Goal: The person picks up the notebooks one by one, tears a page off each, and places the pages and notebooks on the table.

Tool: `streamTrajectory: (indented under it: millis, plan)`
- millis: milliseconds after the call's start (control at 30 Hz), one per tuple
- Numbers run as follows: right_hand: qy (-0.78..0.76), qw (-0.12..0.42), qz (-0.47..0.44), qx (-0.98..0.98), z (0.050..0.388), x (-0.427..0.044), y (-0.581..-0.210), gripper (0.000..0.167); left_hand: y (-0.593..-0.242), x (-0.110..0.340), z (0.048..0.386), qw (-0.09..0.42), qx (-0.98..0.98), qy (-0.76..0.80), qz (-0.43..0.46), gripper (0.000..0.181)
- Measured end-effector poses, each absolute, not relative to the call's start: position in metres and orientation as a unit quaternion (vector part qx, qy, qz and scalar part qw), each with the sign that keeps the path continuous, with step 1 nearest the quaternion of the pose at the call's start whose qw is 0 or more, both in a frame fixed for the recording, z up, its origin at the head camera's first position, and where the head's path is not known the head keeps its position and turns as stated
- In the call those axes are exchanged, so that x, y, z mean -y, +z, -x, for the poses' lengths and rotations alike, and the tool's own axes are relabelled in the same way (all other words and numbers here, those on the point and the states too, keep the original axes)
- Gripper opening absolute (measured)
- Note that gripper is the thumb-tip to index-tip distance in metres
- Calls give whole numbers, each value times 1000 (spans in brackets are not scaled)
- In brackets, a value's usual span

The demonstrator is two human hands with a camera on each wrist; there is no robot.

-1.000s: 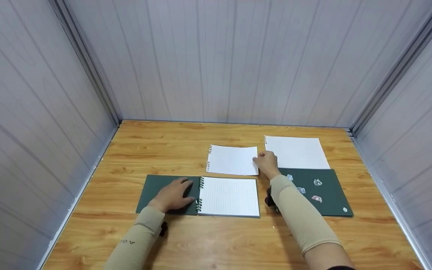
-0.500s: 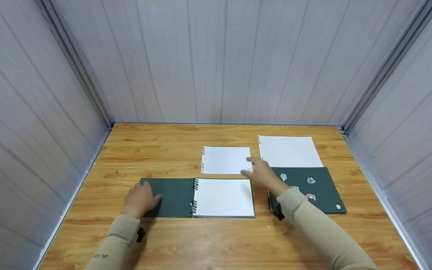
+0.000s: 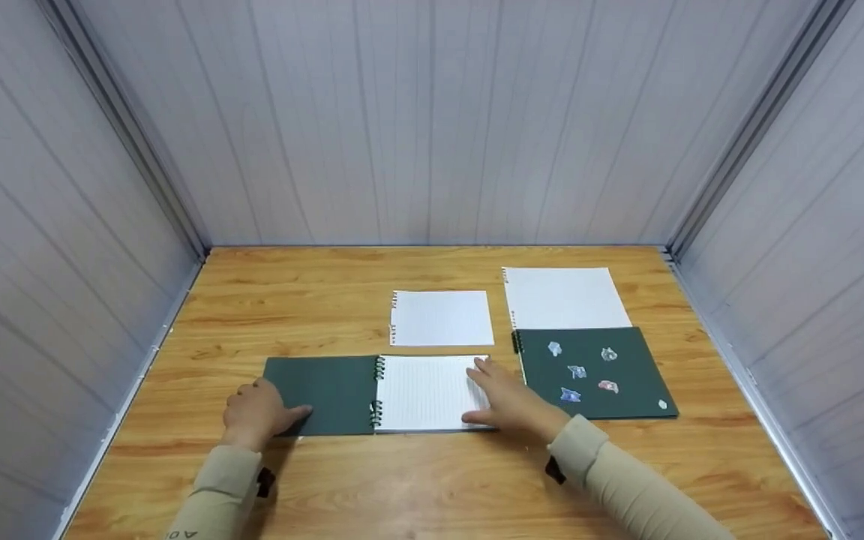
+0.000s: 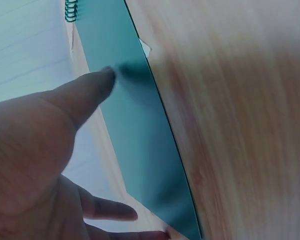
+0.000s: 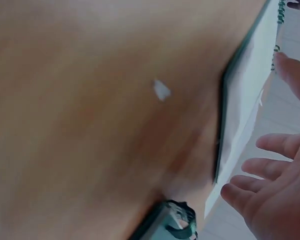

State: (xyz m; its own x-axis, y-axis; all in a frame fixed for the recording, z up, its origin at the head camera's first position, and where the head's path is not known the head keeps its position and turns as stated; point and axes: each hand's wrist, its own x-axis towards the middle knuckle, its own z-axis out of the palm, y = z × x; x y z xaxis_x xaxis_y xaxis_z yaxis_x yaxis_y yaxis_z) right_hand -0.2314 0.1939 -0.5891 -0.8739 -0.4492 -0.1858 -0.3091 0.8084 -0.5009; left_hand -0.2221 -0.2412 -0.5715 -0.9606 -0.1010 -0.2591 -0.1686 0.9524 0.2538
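A spiral notebook lies open on the wooden table, with its dark green cover turned to the left and a lined white page on the right. My left hand is at the cover's left edge, thumb stretched over the green surface, fingers loosely extended by the outer edge. Over the page's right edge, my right hand has its fingers spread; the right wrist view shows nothing in its grasp. Behind the page lies a loose white sheet with torn holes along its left side.
To the right lies a closed green notebook with several stickers. A larger torn-out sheet lies behind it. A small white paper scrap is on the table. Pale panel walls enclose the table's back and sides.
My right hand has left the loose sheet's right edge and come nearer, over the notebook page. My left hand has shifted left from beside the spiral to the cover's outer edge.
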Motion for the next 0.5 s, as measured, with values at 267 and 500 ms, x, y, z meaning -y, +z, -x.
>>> streamTrajectory:
  millis: [267, 500]
  plan:
    - [-213, 161, 223, -938, 225, -192, -601, 95, -574, 247, 230, 143, -963, 204, 104, 105]
    - [-204, 161, 223, -939, 227, -189, -596, 92, -574, 249, 236, 143, -955, 228, 123, 101]
